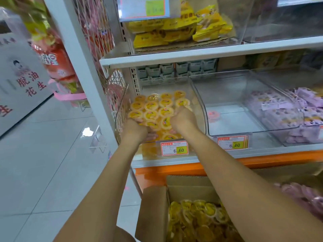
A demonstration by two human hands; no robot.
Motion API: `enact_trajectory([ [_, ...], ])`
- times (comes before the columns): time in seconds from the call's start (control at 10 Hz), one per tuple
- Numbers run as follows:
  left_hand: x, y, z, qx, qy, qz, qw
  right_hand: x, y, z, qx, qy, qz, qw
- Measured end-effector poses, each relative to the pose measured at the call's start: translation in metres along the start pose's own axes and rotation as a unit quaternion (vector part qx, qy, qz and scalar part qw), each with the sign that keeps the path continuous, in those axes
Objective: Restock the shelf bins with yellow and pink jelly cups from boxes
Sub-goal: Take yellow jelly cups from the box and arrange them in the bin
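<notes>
1. Yellow jelly cups (152, 109) lie lid-up in the leftmost clear bin (122, 103) on the lower shelf (262, 152). I hold a clump of them between my two grips at the front of that bin.
2. My left grip (135, 128) is at the clump's left side. Its fingers curl in underneath, grasping the yellow jelly cups from below.
3. My right grip (183, 117) is at the clump's right side. Its fingers curl over the lids, grasping the same clump.
4. Both grips are inside the bin, just behind its front lip and above a price tag (174, 148) that reads 6.60.
5. An open cardboard box (153, 206) stands below the shelf, under my right forearm. It holds a second heap of yellow cups (197, 217).
6. The neighbouring bin (227, 137) to the right holds one pink jelly cup (213, 114) near its left wall, apart from my right grip.
7. Further right, another bin holds purple packets (283, 109). Low at the right edge I see blurred pink cups (307, 194).
</notes>
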State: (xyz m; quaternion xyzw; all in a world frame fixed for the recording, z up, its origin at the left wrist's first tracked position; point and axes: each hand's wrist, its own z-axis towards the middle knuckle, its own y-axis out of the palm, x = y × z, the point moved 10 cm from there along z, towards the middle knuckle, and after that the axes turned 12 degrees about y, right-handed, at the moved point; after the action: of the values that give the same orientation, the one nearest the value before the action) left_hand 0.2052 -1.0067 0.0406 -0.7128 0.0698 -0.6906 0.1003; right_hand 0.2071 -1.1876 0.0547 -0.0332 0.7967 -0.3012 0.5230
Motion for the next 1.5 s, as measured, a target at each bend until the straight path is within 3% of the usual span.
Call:
enact_trajectory([
  [0.2,0.000,0.005,-0.003,-0.035,-0.012,0.028,0.999,0.010,0.000,0.008,-0.009,0.048,-0.030,0.998],
  [0.4,-0.004,0.001,-0.001,-0.055,-0.040,0.026,0.997,0.021,0.008,0.013,-0.073,0.079,-0.060,0.992],
  [0.6,-0.002,0.006,0.002,-0.047,-0.040,0.034,0.997,0.018,0.009,0.013,-0.062,0.058,-0.084,0.993],
  [0.7,0.001,0.004,0.003,-0.049,-0.016,0.081,0.995,0.011,0.007,0.011,-0.042,0.018,-0.137,0.990],
  [0.8,0.022,-0.019,-0.002,0.014,0.102,0.216,0.971,-0.008,-0.015,-0.009,0.019,-0.097,-0.202,0.974],
  [0.9,0.054,-0.016,-0.037,-0.002,0.226,0.211,0.951,-0.012,-0.041,-0.054,0.014,-0.218,-0.202,0.955],
  [1.0,0.039,0.032,-0.070,-0.176,0.203,0.161,0.950,0.036,-0.046,-0.077,-0.105,-0.206,-0.215,0.949],
  [1.1,-0.024,0.089,-0.097,-0.344,0.120,0.226,0.903,0.115,-0.029,-0.066,-0.199,-0.130,-0.340,0.910],
  [1.2,-0.111,0.128,-0.106,-0.417,0.029,0.268,0.868,0.215,0.003,-0.043,-0.292,-0.026,-0.446,0.845],
  [1.3,-0.191,0.144,-0.109,-0.455,-0.017,0.338,0.823,0.295,0.034,-0.032,-0.354,0.030,-0.461,0.813],
  [1.4,-0.248,0.148,-0.114,-0.473,-0.059,0.406,0.780,0.335,0.060,-0.029,-0.384,0.033,-0.424,0.820],
  [1.5,-0.275,0.164,-0.107,-0.435,-0.075,0.407,0.800,0.361,0.080,-0.022,-0.367,0.034,-0.426,0.826],
])
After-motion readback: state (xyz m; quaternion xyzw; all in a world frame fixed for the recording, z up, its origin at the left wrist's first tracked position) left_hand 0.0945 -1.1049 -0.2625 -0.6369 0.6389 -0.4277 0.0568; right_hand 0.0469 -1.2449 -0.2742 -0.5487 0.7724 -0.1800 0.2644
